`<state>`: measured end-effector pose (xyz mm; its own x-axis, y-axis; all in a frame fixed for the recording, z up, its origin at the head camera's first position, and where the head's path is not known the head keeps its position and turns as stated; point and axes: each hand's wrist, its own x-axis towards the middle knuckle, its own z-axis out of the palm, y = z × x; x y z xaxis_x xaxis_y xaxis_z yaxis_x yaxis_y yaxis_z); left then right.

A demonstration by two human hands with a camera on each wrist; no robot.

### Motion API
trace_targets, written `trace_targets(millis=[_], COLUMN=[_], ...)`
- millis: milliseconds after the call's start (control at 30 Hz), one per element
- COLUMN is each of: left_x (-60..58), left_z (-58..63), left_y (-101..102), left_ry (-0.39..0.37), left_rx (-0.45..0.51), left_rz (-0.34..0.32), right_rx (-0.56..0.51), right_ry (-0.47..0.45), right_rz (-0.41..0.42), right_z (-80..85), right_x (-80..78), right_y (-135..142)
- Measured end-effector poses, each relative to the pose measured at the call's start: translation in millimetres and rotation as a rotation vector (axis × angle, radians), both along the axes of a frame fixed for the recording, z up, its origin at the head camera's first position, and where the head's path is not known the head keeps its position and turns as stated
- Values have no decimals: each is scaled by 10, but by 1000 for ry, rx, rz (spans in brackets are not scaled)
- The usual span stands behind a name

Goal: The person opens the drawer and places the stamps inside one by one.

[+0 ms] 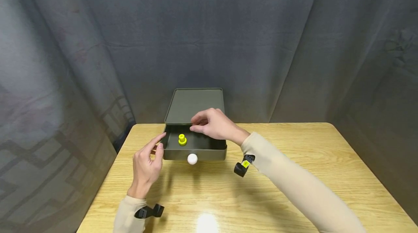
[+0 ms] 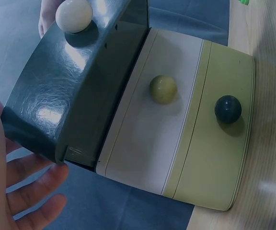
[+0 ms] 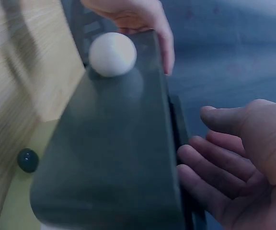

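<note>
The grey drawer (image 1: pixel 209 155) with a white round knob (image 1: pixel 192 159) stands pulled out of a small drawer unit (image 1: pixel 197 104). On its floor sits a small bright yellow stepped piece (image 1: pixel 182 140), narrower at the top. My left hand (image 1: pixel 147 164) is at the drawer's left front corner, its fingers (image 2: pixel 44 184) extended along the side; contact is unclear. Over the right half of the drawer is my right hand (image 1: pixel 217 124), fingers loosely bent and thumb apart, with nothing seen between them. In the right wrist view its fingers (image 3: pixel 219 165) lie beyond the drawer's front panel.
Below the pulled-out drawer are a white drawer (image 2: pixel 143 139) with a yellowish knob (image 2: pixel 163 89) and a pale green drawer (image 2: pixel 210 167) with a dark green knob (image 2: pixel 228 109). The unit stands on a wooden table (image 1: pixel 294 160), with grey curtains (image 1: pixel 202 37) behind.
</note>
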<state>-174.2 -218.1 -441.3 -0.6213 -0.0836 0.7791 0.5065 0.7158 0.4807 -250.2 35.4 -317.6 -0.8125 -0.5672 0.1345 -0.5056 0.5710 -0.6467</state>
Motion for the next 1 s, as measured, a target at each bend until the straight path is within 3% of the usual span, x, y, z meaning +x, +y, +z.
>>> trace_targets(millis=[200,433,733,1000], left_x=[25,24,-28,-38], left_z=[9,7,-10,-10], left_y=[-10,-15,50,66], left_ry=[3,-1,-21,-2], left_rx=[2,12,5,4], left_rz=[1,-13,-49,-59], right_rx=[-83,-169,-269,-291], right_ry=[-36,11,38,40], right_rz=[-22,-84,-252,-372], right_z=[84,65,-66,-327], right_x=[-7,55,137,279], right_y=[228,467,885,1263])
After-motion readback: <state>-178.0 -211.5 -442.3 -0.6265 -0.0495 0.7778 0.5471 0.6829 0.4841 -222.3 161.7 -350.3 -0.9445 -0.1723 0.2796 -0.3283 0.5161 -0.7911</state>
